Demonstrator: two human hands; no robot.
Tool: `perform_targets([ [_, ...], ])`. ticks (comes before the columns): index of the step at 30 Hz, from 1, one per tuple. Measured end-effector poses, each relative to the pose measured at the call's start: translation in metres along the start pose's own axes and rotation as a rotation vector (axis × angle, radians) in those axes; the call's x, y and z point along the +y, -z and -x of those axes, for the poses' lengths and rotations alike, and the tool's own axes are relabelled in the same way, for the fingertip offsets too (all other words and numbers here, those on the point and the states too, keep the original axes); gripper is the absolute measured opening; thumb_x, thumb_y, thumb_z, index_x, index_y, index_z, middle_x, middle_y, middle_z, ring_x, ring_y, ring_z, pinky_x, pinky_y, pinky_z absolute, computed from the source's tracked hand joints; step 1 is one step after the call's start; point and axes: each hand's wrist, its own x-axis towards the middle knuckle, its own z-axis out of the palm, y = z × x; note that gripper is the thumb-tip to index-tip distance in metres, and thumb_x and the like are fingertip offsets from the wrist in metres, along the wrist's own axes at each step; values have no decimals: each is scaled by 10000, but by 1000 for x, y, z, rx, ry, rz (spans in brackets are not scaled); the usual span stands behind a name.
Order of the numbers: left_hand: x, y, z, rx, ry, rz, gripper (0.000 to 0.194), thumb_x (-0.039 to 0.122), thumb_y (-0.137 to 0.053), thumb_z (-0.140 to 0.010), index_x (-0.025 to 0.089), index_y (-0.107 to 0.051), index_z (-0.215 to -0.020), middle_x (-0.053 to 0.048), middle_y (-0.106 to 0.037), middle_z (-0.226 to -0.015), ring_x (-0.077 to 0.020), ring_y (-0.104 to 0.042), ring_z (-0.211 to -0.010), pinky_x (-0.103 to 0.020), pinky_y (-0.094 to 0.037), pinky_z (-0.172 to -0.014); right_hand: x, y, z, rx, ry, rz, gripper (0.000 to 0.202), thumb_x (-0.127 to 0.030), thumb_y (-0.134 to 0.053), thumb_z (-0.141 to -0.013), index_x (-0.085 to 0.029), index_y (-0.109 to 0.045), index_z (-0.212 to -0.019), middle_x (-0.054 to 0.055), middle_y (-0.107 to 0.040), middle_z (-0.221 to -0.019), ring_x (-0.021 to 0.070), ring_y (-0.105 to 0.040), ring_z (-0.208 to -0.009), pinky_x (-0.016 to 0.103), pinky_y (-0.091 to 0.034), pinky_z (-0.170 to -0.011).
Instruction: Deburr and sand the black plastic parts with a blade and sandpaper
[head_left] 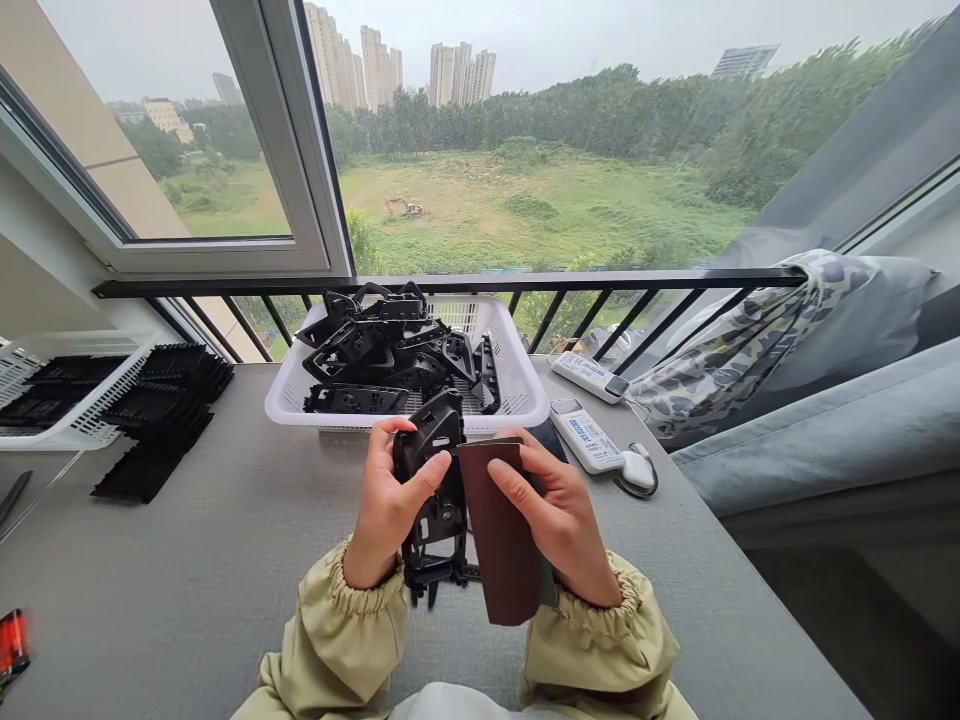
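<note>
My left hand (pixel 394 500) grips a black plastic part (pixel 442 530) with cut-out openings, thumb on its face and fingers behind its left edge. In my right hand (pixel 559 505) is a folded, dark reddish-brown sheet that looks like sandpaper (pixel 502 540), pinched with the thumb in front and fingers behind. The sheet's left edge is close against the right side of the part; whether they touch I cannot tell. Just beyond my hands stands a white plastic basket (pixel 517 405) heaped with similar black plastic parts (pixel 382 350).
At the left, a second white basket (pixel 90 425) holds flat black pieces, with more black pieces (pixel 161 410) stacked beside it. Two white devices with blue print (pixel 589 437) and a small white case (pixel 637 468) lie right. A red-and-black object (pixel 11 645) sits at the left edge. Railing (pixel 465 284) runs behind.
</note>
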Motion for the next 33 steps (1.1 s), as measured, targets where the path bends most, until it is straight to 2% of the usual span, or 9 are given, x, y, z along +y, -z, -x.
perform_targets([
  [4,5,-4,1,79,43,111,454,446,-747,-727,260,-458,-1023,68,-558,-713,-68,-488,-499,-184,-415,-480,-1,1,-1,-98,-116,-174,300,-420,-621,-876,-172,-659,-712,24,-500,-791,142,-472,-676,253,-406,-555],
  [7,8,-7,-1,158,45,204,413,501,-685,-765,253,-451,-997,73,-541,-686,-60,-465,-466,-178,-393,-450,-1,-2,-2,-216,-136,-223,332,-451,-631,-866,-167,-663,-697,14,-489,-759,126,-444,-628,256,-370,-532],
  [10,8,-7,-3,195,35,240,442,486,-722,-729,242,-442,-969,62,-556,-757,-51,-484,-485,-173,-396,-447,0,-4,-3,-307,-73,-207,342,-457,-627,-874,-169,-667,-694,14,-502,-746,130,-448,-640,265,-371,-564],
  [13,9,-5,-4,177,9,195,470,430,-784,-673,230,-441,-924,62,-547,-784,-47,-501,-518,-169,-415,-470,1,-5,-5,-338,-14,-157,343,-454,-611,-891,-173,-667,-703,19,-514,-740,142,-462,-661,277,-385,-596],
  [22,9,-2,-6,137,73,161,478,396,-792,-658,224,-369,-798,89,-432,-666,-35,-401,-452,-154,-341,-402,2,0,-8,-467,127,4,308,-423,-547,-938,-189,-703,-814,38,-555,-785,161,-511,-706,292,-416,-635],
  [24,6,-1,-6,142,71,170,457,415,-762,-692,229,-356,-792,92,-405,-640,-40,-377,-442,-157,-324,-399,2,1,-8,-462,100,7,314,-421,-557,-931,-185,-692,-774,31,-540,-764,156,-500,-691,287,-411,-621],
  [26,2,-1,-7,173,40,130,420,447,-725,-731,230,-370,-794,87,-395,-638,-51,-370,-459,-167,-324,-422,4,1,-6,-394,40,-11,324,-420,-582,-916,-179,-669,-716,24,-519,-753,150,-487,-683,275,-407,-604],
  [30,-3,-1,-8,276,-158,-118,346,472,-657,-806,216,-427,-770,54,-387,-688,-86,-380,-580,-206,-363,-562,7,1,-4,-183,-49,-104,305,-423,-609,-892,-175,-647,-718,26,-501,-802,151,-484,-703,261,-413,-589],
  [33,-2,-2,-7,276,-251,-277,326,458,-635,-835,214,-435,-751,38,-378,-711,-113,-368,-638,-236,-361,-642,8,-1,-5,-115,-40,-91,277,-396,-606,-895,-183,-645,-723,28,-499,-814,155,-479,-715,262,-416,-593],
])
